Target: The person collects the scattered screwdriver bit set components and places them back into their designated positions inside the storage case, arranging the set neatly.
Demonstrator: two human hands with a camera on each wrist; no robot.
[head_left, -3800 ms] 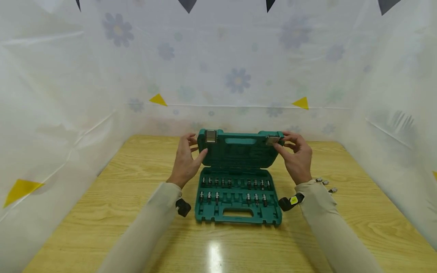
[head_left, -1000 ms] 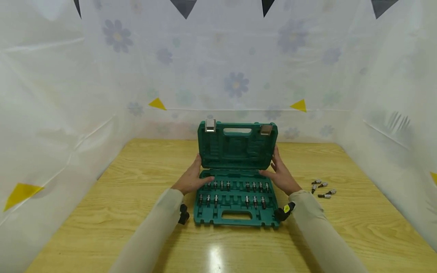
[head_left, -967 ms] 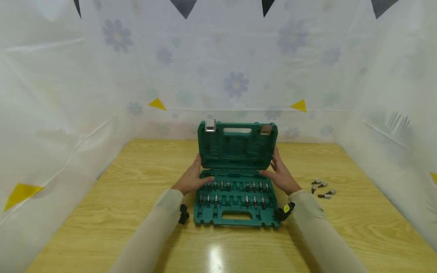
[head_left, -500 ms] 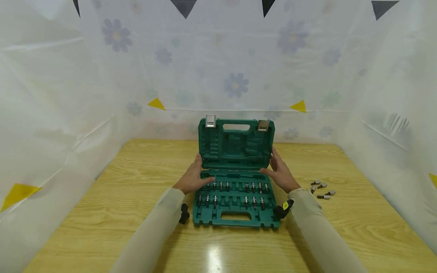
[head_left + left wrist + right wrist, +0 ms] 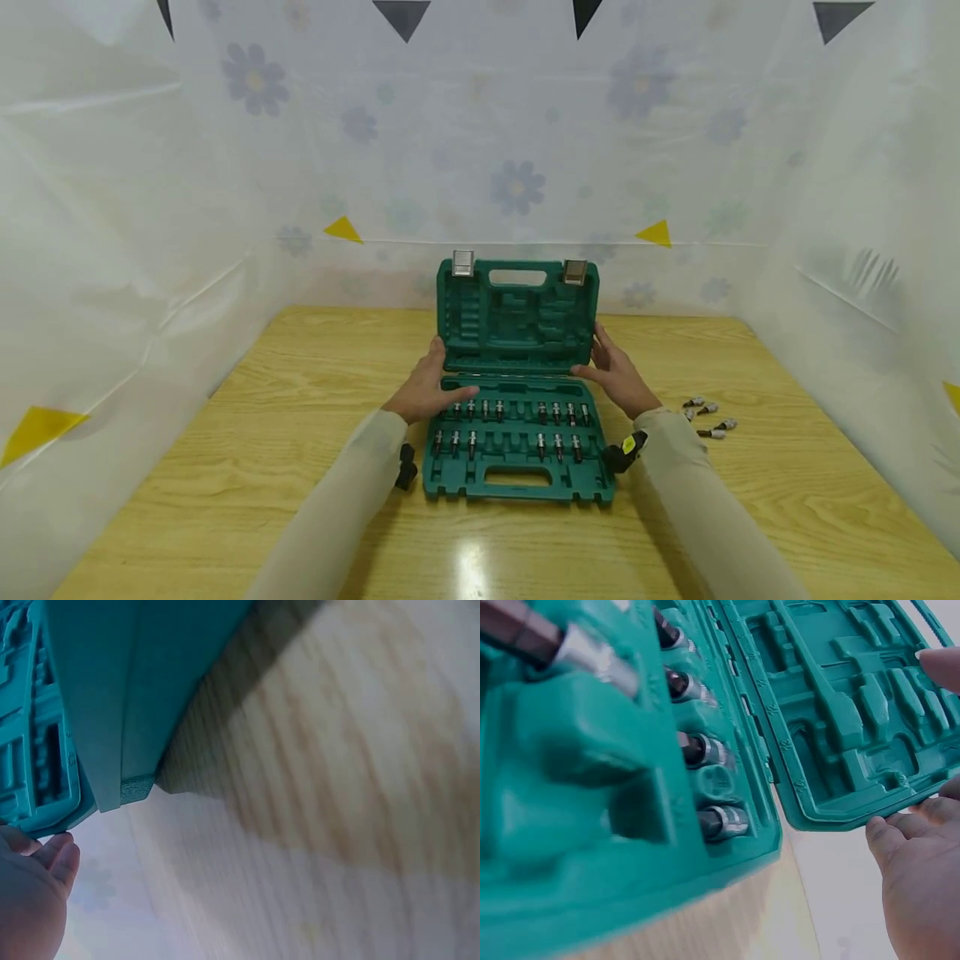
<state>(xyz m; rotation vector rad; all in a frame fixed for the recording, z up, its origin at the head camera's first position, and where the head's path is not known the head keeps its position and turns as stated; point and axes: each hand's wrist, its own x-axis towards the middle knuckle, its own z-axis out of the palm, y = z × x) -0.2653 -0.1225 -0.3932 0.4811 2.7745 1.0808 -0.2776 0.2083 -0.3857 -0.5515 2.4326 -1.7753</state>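
A green plastic socket case stands open on the table, its lid raised and its base lying flat. Two rows of silver-and-dark bit sockets sit in the base, with some slots bare. My left hand touches the lid's lower left side with extended fingers, its thumb stretched over the back row. At the opposite side, my right hand has its fingers along the lid's right edge and its thumb near the hinge. The right wrist view shows fingertips right at the lid's rim.
Several loose bit sockets lie on the wooden table right of my right wrist. Two metal latches top the lid. Pale flowered sheeting walls the table at the back and sides.
The lid has swung from leaning forward to nearly upright. Both hands have slid from its top corners down to its lower sides. Over the last half second the lid tips slightly further back.
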